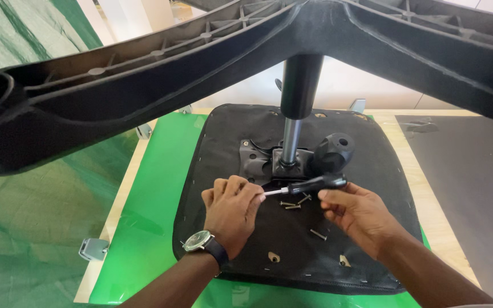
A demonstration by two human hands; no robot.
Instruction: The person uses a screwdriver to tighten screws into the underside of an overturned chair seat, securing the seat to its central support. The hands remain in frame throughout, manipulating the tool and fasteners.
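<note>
At the far left, a green mesh cloth (24,228) covers the floor, and beside it a bright green sheet (155,217) lies over a wooden table (122,188). On this sheet rests an upturned chair seat (246,251), its black underside facing up. No box, tray or other container is visible; the loose parts lie directly on the seat.

The left hand (230,212), with a wristwatch (198,240) on the wrist, is closed in a loose fist over the seat, and its fingers pinch the metal tip of a screwdriver (306,186). The screwdriver lies almost horizontal, with its long axis running left to right. The metal shaft points left into the left hand, and the black handle points right and slightly away. It is held just above the seat, near the middle, in front of the metal mounting plate (258,158).

Below the screwdriver, several loose bolts (292,204) lie on the seat, and one more bolt (318,234) lies nearer.

The right hand (356,212) is half open, with the thumb and fingers curled around the handle end.

Behind, the gas cylinder (299,91) stands upright from the plate, and the black star base (201,63) spreads across the top of the view.
</note>
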